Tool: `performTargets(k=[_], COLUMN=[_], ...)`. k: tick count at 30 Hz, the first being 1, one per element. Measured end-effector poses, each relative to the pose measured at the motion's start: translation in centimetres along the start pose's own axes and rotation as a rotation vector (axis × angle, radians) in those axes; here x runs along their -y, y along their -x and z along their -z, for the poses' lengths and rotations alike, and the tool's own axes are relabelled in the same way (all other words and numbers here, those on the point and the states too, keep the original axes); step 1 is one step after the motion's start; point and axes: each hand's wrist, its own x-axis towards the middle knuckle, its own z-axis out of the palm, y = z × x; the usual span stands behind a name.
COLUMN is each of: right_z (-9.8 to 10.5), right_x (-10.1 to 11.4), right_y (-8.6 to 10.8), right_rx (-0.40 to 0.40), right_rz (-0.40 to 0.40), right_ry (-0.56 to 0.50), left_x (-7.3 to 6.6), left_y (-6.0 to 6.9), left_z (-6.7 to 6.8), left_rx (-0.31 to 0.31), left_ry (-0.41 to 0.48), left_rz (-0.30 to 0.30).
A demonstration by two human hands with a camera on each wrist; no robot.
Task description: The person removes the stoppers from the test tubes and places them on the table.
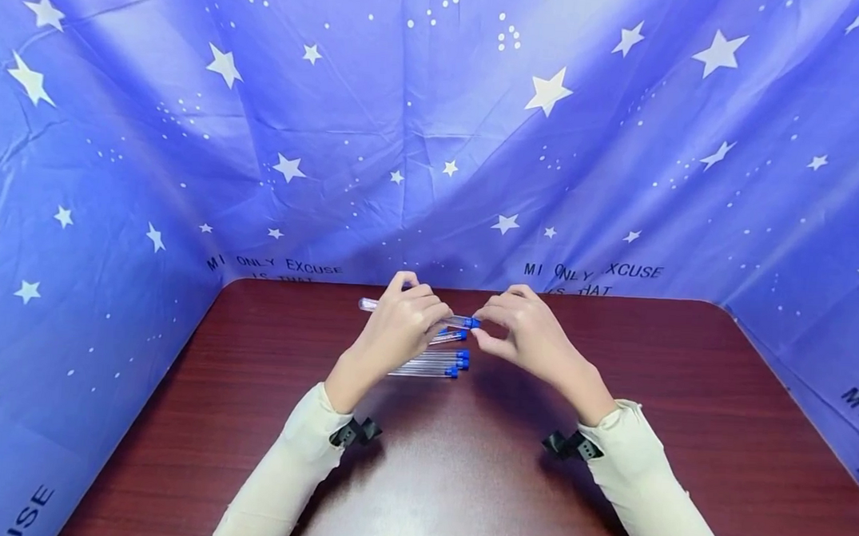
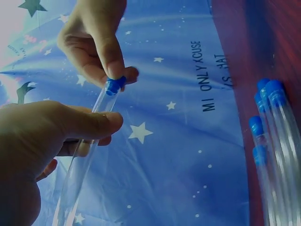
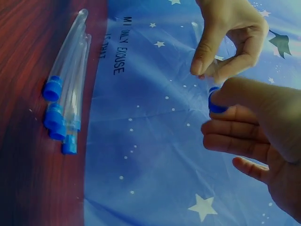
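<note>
Blue cap (image 2: 114, 86) is sitting on my tube (image 2: 77, 176); left hand (image 1: 400, 319) is holding tube, right hand (image 1: 531, 332) pinching cap; nearer tubes (image 1: 427, 365) are lying capped.

The head view is bright, with pale glare on the table (image 1: 430, 484) at lower centre and soft shadows beside the sleeves (image 1: 284, 461). Both wrist views are dimmer and softer (the left one becomes whitish at upper left).

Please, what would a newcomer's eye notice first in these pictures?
Probably the star-printed blue cloth behind the dark red table. Then the clear tube in the left grip, its blue cap pinched by the right grip. More blue-capped tubes lie on the table.
</note>
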Motion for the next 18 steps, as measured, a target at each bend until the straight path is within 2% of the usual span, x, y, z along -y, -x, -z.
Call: performTargets(k=[8,14,18], right_z=[0.7,1.7,2.1], right_x=[0.4,0.6,0.6], right_y=[-0.1,-0.3,-0.4], right_rx=[0.124,0.214,0.255], right_rz=[-0.129,-0.281,-0.333], right_ry=[-0.052,-0.212,-0.29], left_x=[0.0,-0.1,-0.2], left_y=[-0.2,-0.2,-0.1], left_z=[0.3,0.3,0.2], left_rx=[0.027,0.034,0.032], left_ry=[-0.006,-0.018,-0.026], left_rz=[0.01,0.005,-0.001])
